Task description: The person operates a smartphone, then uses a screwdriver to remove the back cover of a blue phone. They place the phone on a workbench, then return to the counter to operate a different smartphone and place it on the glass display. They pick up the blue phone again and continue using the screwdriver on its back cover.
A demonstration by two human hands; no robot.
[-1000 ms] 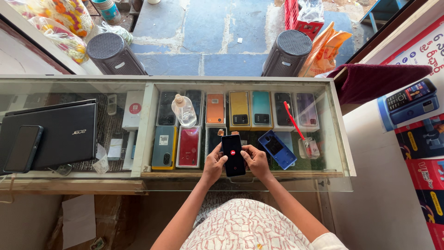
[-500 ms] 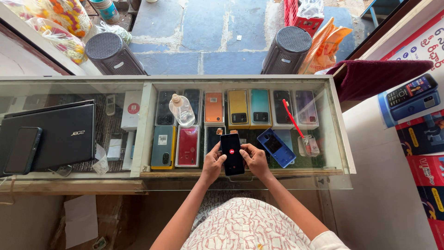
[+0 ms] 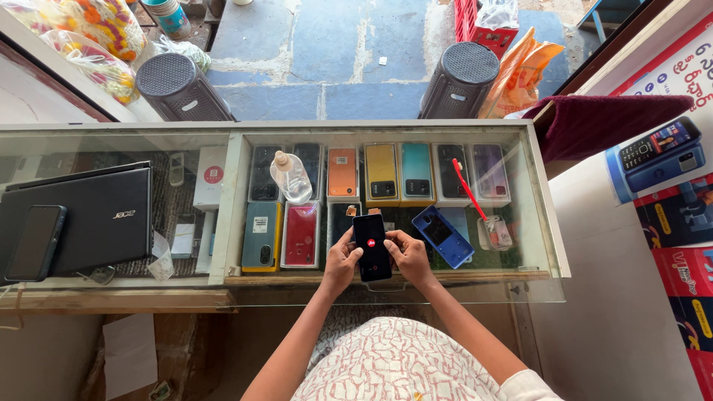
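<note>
Almost nothing has moved since the earlier frame: both hands stay at the same place on the glass counter top (image 3: 542, 223), and the slim black smartphone (image 3: 372, 247) between them remains upright in the view, with its long side pointing away from the person. Only the thumbs seem to sit a little differently on it, but the change is too small to describe.

The left hand (image 3: 340, 261) grasps the left edge of the smartphone, with its thumb lying on the lower part of the screen. The right hand (image 3: 407, 255) grasps the right edge, fingers curled around the side and the thumb near the screen. The smartphone has a dark screen with one small round red mark in the middle; the rest of the screen is black. It is at the near edge of the counter, above the wooden front rail (image 3: 297, 280), and I cannot tell if it touches the glass.

Just to the right of the right hand, a blue phone (image 3: 443, 236) lies tilted, and beside it a red pen (image 3: 468, 189) lies slanted. Under the glass stand rows of phone boxes, among them a red box (image 3: 301, 235) and a yellow box (image 3: 382, 174). A clear plastic bottle (image 3: 290, 177) stands on the glass. Far to the left, a closed black laptop (image 3: 89, 215) carries another dark phone (image 3: 33, 242) on its lid.
</note>
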